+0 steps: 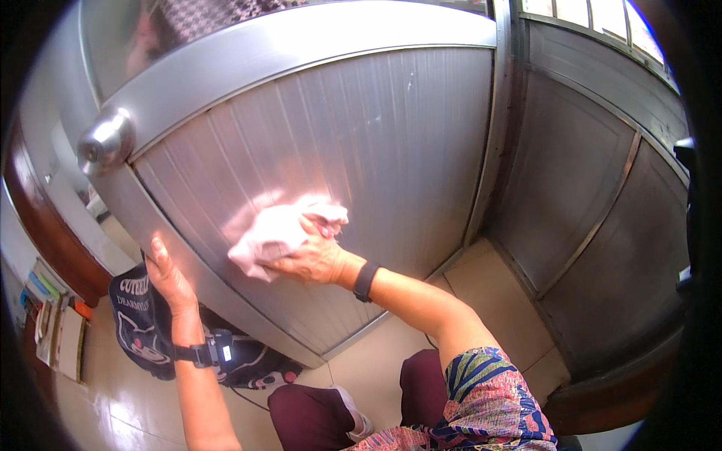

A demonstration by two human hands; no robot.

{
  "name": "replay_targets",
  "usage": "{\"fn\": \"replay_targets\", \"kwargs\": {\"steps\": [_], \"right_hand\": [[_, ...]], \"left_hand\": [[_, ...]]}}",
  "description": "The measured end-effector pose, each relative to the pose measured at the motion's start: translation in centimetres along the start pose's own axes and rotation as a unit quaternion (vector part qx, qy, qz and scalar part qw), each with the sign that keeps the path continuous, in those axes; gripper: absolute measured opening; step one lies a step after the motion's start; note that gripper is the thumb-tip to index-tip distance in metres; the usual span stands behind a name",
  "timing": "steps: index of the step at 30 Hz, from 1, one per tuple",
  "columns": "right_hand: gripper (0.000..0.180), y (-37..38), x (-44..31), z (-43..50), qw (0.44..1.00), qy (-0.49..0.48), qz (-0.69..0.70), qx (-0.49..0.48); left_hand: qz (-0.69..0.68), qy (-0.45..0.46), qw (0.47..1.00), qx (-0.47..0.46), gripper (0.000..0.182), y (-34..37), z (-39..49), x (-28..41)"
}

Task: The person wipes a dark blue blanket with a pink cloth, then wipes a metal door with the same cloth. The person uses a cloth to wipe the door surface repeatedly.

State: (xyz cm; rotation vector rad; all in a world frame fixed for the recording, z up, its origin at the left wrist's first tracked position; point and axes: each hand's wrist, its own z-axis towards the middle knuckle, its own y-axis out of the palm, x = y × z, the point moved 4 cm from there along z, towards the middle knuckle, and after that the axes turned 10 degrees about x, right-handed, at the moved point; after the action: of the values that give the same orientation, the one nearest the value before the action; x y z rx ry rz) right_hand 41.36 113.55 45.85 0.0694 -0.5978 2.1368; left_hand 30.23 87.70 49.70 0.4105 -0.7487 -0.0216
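My right hand (313, 256) grips a pale pink cloth (271, 231) and presses it against the ribbed lower panel (389, 152) of a metal door. Part of the cloth bunches out past my thumb and fingers. My left hand (172, 282) is at the door's free edge (186, 242), thumb on the near face and the other fingers hidden behind it. A round metal door knob (107, 141) sits above my left hand. Light glares on the panel around the cloth.
Behind the door edge lies a dark printed fabric item (138, 327) on the tiled floor (130, 406). Books or folders (59, 332) stand at far left by a brown door frame (56, 225). Grey metal panelling (564, 152) borders the right. My knees (310, 417) are below the door.
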Motion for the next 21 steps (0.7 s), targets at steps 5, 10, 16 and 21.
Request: {"fn": "replay_targets", "kwargs": {"steps": [5,10,16,21], "right_hand": [[0.036,-1.2,2.7,-1.4,0.993,-0.007,-0.04,-0.109],[0.042,-7.2,9.5,0.7,0.981,0.11,-0.095,0.131],[0.058,-12.8,16.7,-0.9,0.92,0.165,-0.246,0.255],[0.057,-16.3,23.5,-4.0,0.841,0.273,-0.3,0.358]], "left_hand": [[0.01,-0.063,0.998,0.011,0.072,-0.5,0.2,-0.4],[-0.021,-0.067,0.998,0.0,0.06,-0.7,0.0,-0.1],[0.029,-0.035,0.999,0.009,0.064,-1.5,0.1,0.7],[-0.054,-0.092,0.994,-0.023,0.074,-1.7,-0.2,0.3]]}}
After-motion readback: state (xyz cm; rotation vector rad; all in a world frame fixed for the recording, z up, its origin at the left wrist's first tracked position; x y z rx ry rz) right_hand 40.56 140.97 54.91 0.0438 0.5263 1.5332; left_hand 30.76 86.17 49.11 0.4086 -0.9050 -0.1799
